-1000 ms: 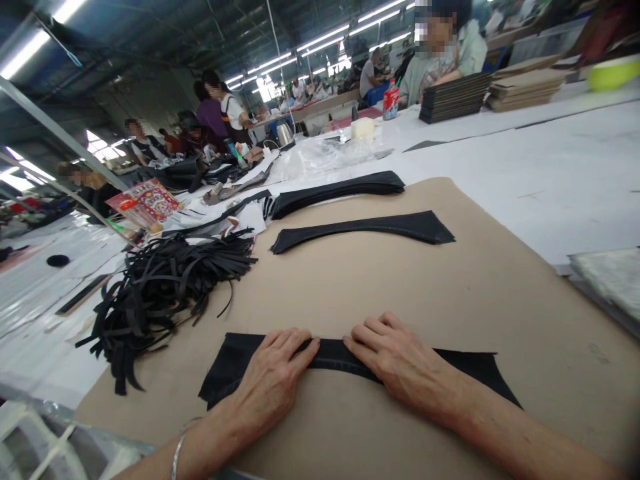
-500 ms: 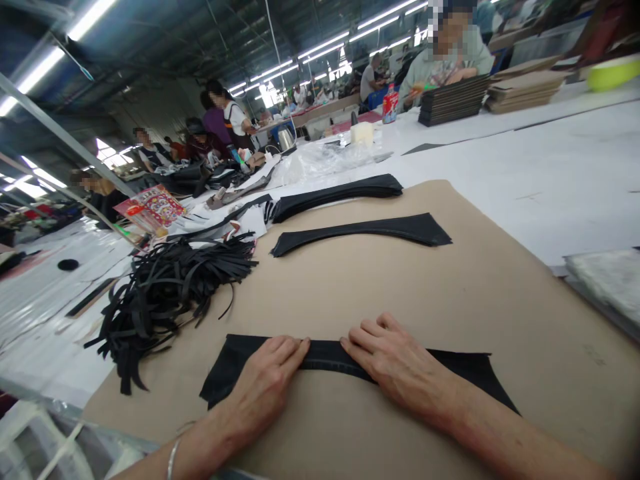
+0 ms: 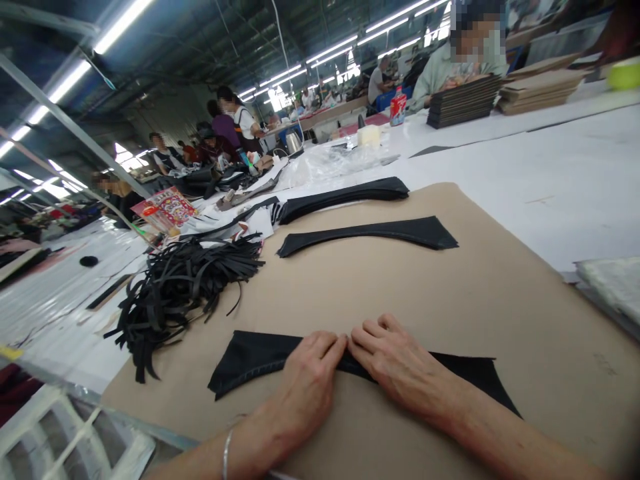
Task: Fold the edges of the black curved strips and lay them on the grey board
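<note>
A black curved piece of leather-like material [image 3: 255,353], wide at both ends and narrow in the middle, lies across the brown sheet [image 3: 395,287] in front of me. My left hand [image 3: 311,373] is closed on its narrow middle, thumb and fingers pinching the edge. Right beside it, my right hand [image 3: 393,350] grips the same edge with bent fingers. The two hands' fingertips almost meet, and they hide the material beneath them. Farther back lie a similar black curved piece or thin pile [image 3: 370,235] and a thicker stack of such pieces [image 3: 345,199].
A heap of black strips [image 3: 185,280] lies at the left of the sheet. Behind are clear plastic film [image 3: 320,163], a red bottle [image 3: 398,107], a dark stack of boards [image 3: 463,101] and a brown stack [image 3: 540,92]. A co-worker [image 3: 435,73] sits across the table.
My left hand has slid right along the black piece's edge, up to my right hand. My right hand stays about where it was. The view has shifted slightly.
</note>
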A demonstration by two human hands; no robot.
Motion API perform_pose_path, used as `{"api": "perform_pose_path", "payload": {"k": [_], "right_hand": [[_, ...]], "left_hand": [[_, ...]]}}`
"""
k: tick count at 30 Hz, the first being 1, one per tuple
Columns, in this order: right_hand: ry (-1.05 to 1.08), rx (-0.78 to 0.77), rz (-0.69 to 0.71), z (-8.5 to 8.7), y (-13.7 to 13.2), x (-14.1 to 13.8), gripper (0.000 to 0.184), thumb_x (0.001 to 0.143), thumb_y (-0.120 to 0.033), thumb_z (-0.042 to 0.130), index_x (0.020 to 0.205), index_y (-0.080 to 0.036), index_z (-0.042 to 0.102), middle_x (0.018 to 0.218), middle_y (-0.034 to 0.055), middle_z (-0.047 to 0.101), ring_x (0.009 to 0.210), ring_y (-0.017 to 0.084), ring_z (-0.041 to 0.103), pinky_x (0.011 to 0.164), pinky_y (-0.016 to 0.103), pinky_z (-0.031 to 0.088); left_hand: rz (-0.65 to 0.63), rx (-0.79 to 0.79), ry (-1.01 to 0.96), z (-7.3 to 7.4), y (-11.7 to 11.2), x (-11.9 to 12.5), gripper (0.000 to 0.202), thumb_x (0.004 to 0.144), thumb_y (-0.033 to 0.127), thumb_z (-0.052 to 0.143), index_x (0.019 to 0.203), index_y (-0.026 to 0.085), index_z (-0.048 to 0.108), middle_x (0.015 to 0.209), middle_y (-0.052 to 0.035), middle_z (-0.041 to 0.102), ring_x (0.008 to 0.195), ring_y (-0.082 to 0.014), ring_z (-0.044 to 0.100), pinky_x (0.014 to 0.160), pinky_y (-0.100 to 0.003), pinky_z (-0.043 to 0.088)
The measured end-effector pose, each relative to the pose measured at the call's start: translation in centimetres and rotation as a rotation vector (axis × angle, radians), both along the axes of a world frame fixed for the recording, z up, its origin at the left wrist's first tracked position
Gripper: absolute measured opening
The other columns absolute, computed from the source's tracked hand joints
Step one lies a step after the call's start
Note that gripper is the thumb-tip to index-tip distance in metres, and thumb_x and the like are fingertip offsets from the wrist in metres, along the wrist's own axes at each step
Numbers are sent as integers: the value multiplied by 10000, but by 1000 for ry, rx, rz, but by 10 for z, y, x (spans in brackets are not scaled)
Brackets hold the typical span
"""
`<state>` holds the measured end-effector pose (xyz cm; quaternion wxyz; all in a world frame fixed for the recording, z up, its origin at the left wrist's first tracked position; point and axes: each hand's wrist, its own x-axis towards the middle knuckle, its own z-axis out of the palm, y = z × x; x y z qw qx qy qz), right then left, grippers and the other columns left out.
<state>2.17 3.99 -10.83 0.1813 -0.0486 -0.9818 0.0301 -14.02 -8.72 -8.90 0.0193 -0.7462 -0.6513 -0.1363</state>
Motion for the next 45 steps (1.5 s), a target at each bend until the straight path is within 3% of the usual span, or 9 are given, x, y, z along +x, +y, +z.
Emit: {"api": "perform_pose_path", "payload": {"k": [6, 11, 19, 23, 28, 32, 37, 40, 45], "right_hand": [[83, -2, 49, -12, 9, 7, 226, 892, -48, 528, 1098, -132, 566, 883, 38, 533, 795, 218, 466, 790, 399, 338], [91, -75, 40, -10, 22, 29, 193, 904, -16, 455, 886, -168, 573, 849, 33, 535, 770, 206, 477, 773, 367, 349], [34, -31, -11, -7, 26, 63, 168, 954, -82, 467, 1030, -153, 599, 899, 46, 569, 811, 200, 496, 770, 363, 360], [19, -62, -26, -9, 25, 66, 162, 959, -103, 494, 1084, -145, 588, 928, 46, 567, 832, 205, 474, 775, 368, 344], [13, -41, -36, -7, 24, 67, 137, 956, -111, 514, 1069, -142, 586, 911, 36, 558, 838, 213, 459, 775, 378, 325], [-7, -54, -49, -6, 24, 68, 145, 963, -122, 517, 1092, -146, 577, 925, 33, 559, 851, 212, 463, 787, 385, 322], [17, -40, -63, -7, 23, 69, 147, 958, -106, 510, 1077, -151, 583, 927, 38, 562, 844, 216, 460, 776, 384, 322], [30, -16, -63, -9, 22, 69, 153, 950, -104, 521, 1085, -146, 580, 936, 41, 562, 848, 220, 459, 784, 389, 321], [1, -16, -80, -7, 22, 70, 142, 974, -141, 512, 1104, -142, 570, 934, 37, 563, 860, 217, 463, 788, 388, 323]], "left_hand": [[-21, 12, 55, -12, -2, 8, 590, 790, -44, 354, 1361, 79, 436, 1245, -139, 595, 1151, -216, 543, 1026, -384, 488], [-29, -16, 124, -12, -5, 5, 554, 822, -27, 385, 1332, 156, 497, 1291, -125, 568, 1203, -216, 520, 1024, -393, 492], [-45, 33, 116, -14, 0, 7, 529, 809, -53, 377, 1265, 143, 558, 1230, -125, 579, 1132, -257, 523, 966, -431, 509], [-123, -23, 108, -9, 6, 7, 486, 849, -22, 380, 1292, 121, 522, 1065, -100, 626, 962, -222, 561, 884, -379, 529], [-112, -127, 188, -6, 13, 13, 562, 859, 1, 411, 1382, 203, 462, 986, -71, 612, 880, -224, 547, 805, -386, 527], [-95, -84, 66, -5, 8, 1, 490, 861, -12, 394, 1288, 169, 550, 1005, -79, 615, 920, -219, 545, 833, -384, 513], [-11, 98, -35, 2, -2, -16, 334, 887, 3, 392, 1029, 154, 653, 913, -65, 624, 875, -199, 555, 782, -343, 498], [-31, 159, -56, 3, 6, 3, 401, 897, -1, 373, 1204, 151, 581, 1043, -87, 625, 982, -208, 547, 869, -360, 490], [-144, 19, -60, -12, 31, 47, 450, 884, 1, 375, 1297, 121, 505, 1097, -101, 620, 999, -212, 546, 929, -367, 501]]}}
